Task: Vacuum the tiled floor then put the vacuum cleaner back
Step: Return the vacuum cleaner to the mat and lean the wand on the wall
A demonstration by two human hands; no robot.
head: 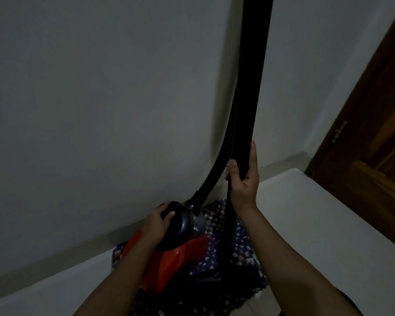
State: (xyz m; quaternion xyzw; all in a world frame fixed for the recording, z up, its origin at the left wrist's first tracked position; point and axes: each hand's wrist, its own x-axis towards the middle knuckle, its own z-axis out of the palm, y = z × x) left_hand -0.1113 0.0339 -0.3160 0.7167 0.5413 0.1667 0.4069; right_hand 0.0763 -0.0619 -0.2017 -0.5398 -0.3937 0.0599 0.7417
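A red canister vacuum cleaner (180, 254) with a black handle sits low by the wall corner, on a dark patterned mat (224, 247). My left hand (157, 222) grips its black carry handle (178, 224) from the left. My right hand (243, 176) is closed around the black wand (253, 87), which stands almost upright and runs out of the top of the view. The black ribbed hose (217, 165) curves from the wand down into the vacuum's front.
White walls (100, 99) meet in a corner just behind the vacuum, with a pale skirting along the base. A white box-like surface (317, 213) stands to the right. A brown wooden door (374, 133) is at the far right. Pale floor tiles (55, 286) lie at lower left.
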